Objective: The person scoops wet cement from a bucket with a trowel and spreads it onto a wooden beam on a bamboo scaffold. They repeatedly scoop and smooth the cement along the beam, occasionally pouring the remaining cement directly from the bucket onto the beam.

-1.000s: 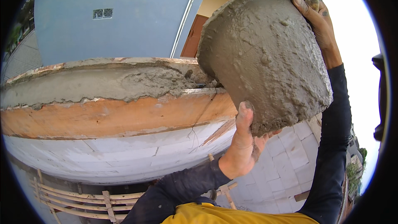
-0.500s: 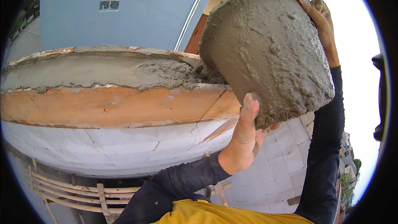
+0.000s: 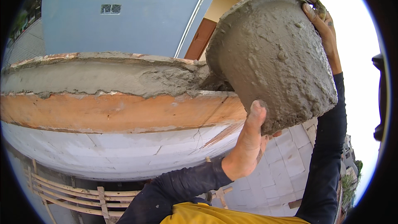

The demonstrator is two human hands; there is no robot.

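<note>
A bucket (image 3: 275, 64) caked in wet grey mortar is tipped on its side, its mouth turned toward the upper left. My left hand (image 3: 248, 137) grips the lower side near the base, thumb against the mortar and the other fingers mostly hidden beneath. At the far right of the rim, my right hand (image 3: 325, 27) has its fingers hooked over the edge beside the dirty wire handle (image 3: 317, 2). Below the mouth lies wet concrete (image 3: 166, 76), lumpy close to the bucket and smoother further left. It fills the channel along the wall top.
An orange wooden form board (image 3: 112, 112) edges the channel on the near side, above a white block wall (image 3: 103, 145). Bamboo scaffolding (image 3: 74, 193) stands at the lower left. Beyond the channel rise a blue house wall (image 3: 124, 29) and a brown door (image 3: 201, 37).
The bucket and both hands sit slightly lower and further right in the picture. The wall and house have also shifted down in view. Both hands keep their hold.
</note>
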